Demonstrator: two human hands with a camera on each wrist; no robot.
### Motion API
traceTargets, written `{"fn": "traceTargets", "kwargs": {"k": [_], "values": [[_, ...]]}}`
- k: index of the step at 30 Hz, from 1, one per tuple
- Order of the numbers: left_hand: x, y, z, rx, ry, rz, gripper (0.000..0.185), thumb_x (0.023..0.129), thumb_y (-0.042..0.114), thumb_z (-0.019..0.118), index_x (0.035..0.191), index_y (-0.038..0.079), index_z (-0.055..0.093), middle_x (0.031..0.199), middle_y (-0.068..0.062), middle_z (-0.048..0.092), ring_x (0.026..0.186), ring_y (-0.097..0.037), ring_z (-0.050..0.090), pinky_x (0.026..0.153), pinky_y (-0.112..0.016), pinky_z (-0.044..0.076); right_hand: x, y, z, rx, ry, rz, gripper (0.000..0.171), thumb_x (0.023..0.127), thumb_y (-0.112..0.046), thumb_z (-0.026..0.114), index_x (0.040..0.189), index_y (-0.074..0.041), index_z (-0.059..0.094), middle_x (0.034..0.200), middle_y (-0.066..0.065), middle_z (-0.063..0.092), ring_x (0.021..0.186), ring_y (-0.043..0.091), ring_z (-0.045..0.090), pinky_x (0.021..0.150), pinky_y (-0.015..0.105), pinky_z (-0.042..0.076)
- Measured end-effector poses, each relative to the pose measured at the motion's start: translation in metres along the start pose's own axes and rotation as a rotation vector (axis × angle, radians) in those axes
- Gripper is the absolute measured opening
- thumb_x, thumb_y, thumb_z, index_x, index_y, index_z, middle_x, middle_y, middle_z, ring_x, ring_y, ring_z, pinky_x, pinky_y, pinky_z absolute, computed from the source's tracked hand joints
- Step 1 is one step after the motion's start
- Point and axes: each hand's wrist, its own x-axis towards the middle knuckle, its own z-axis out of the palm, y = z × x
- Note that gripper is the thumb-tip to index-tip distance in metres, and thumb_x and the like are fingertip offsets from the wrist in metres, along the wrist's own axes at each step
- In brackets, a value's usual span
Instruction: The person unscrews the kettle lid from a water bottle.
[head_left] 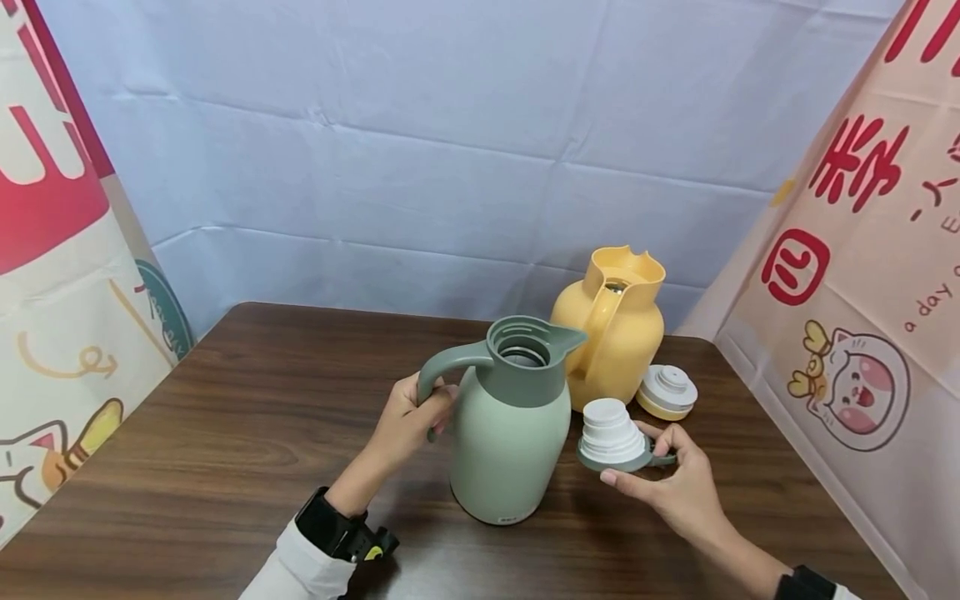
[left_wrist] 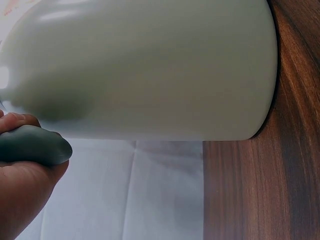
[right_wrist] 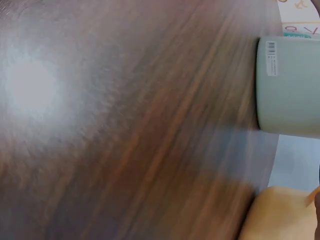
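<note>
A pale green thermos jug [head_left: 510, 425] with a darker green collar and an uncovered mouth stands upright on the brown wooden table [head_left: 225, 433]. My left hand [head_left: 408, 417] grips its dark green handle [head_left: 442, 367]; in the left wrist view the jug's body [left_wrist: 150, 70] fills the frame and the handle's end [left_wrist: 35, 145] lies in my palm. My right hand [head_left: 667, 483] holds the jug's lid [head_left: 611, 437], white stepped plug upward, just right of the jug. The right wrist view is blurred and shows the jug's base [right_wrist: 290, 85] and the tabletop [right_wrist: 125, 125].
A yellow thermos jug [head_left: 611, 329] stands behind the green one, its mouth uncovered, and its yellow and white lid [head_left: 666, 392] lies on the table to its right. Printed cloth panels [head_left: 862, 292] close in both sides, and a pale blue sheet [head_left: 450, 150] hangs behind.
</note>
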Motion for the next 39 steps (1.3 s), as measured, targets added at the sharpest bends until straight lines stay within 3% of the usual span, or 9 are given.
{"fn": "traceTargets", "kwargs": {"k": [3,11,19,29,35,39], "values": [[0.0,-0.001,0.0,0.004,0.005,-0.012,0.032,0.096,0.0,0.044,0.065,0.005,0.04,0.05,-0.012,0.036,0.044,-0.022,0.031,0.045,-0.033,0.029,0.0,0.005,0.0,-0.024,-0.046,0.006,0.061,0.057,-0.008,0.089,0.076,-0.001,0.032,0.114,0.014,0.061,0.103,0.004,0.053,0.077,0.016,0.036],[-0.001,-0.001,0.0,0.004,0.009,-0.013,0.032,0.096,0.001,0.044,0.065,0.005,0.04,0.05,-0.012,0.036,0.044,-0.023,0.031,0.045,-0.033,0.029,0.004,0.015,0.0,-0.189,-0.145,0.051,0.063,0.057,-0.029,0.09,0.074,-0.005,0.034,0.115,0.006,0.063,0.101,0.016,0.05,0.071,0.022,0.03],[0.0,-0.002,0.001,-0.001,0.008,-0.011,0.032,0.096,0.001,0.044,0.065,0.005,0.04,0.05,-0.012,0.036,0.044,-0.025,0.031,0.046,-0.033,0.029,0.006,0.029,0.0,-0.229,-0.231,0.122,0.057,0.059,-0.034,0.088,0.068,-0.006,0.04,0.114,0.012,0.063,0.108,0.025,0.052,0.072,0.02,0.033],[-0.001,-0.004,0.001,0.0,0.005,0.003,0.033,0.096,0.001,0.044,0.064,0.005,0.039,0.05,-0.012,0.035,0.044,-0.024,0.03,0.045,-0.034,0.029,0.001,0.038,0.006,-0.3,-0.286,0.055,0.062,0.053,-0.043,0.089,0.069,-0.01,0.039,0.11,0.009,0.065,0.102,0.023,0.057,0.073,0.023,0.04],[0.0,-0.002,0.001,0.007,0.009,0.01,0.033,0.096,0.001,0.043,0.064,0.004,0.04,0.051,-0.012,0.036,0.044,-0.027,0.03,0.045,-0.034,0.03,-0.001,0.037,0.008,-0.302,-0.28,-0.01,0.068,0.05,-0.037,0.091,0.086,-0.009,0.041,0.103,0.006,0.063,0.094,0.021,0.057,0.075,0.03,0.042],[0.0,-0.003,0.0,0.0,0.005,0.018,0.032,0.096,0.0,0.043,0.065,0.005,0.04,0.05,-0.012,0.036,0.044,-0.026,0.03,0.045,-0.035,0.029,0.0,0.036,0.009,-0.338,-0.347,0.008,0.083,0.049,-0.037,0.091,0.107,-0.006,0.043,0.103,0.011,0.056,0.092,0.024,0.056,0.077,0.041,0.044]]}}
